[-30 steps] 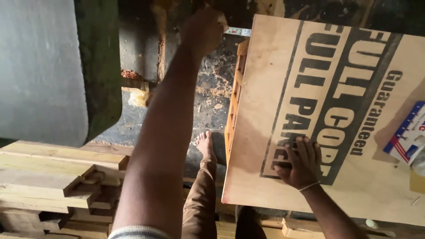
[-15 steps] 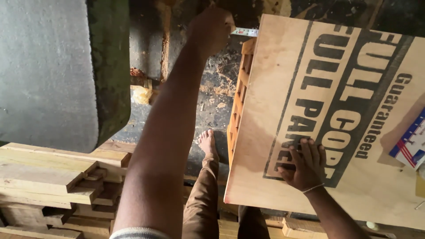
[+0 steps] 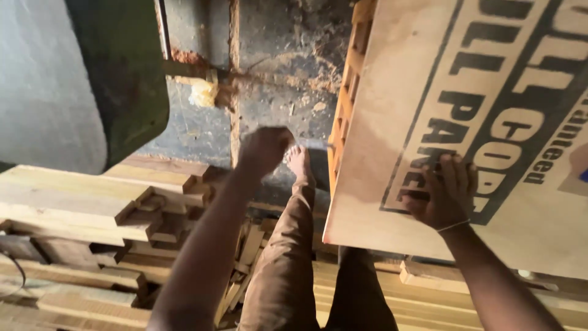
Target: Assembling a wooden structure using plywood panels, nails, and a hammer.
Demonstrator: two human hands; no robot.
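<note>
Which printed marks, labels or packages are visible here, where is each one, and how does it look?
Printed mark: large dark block lettering inside a dark slanted border, on the pale plywood sheet at the right; the right hand lies flat on its lower corner.
Coloured patch: at the right edge on the sheet, brownish with a bit of blue; cut off, kind unclear.
No screens or packages show.
</note>
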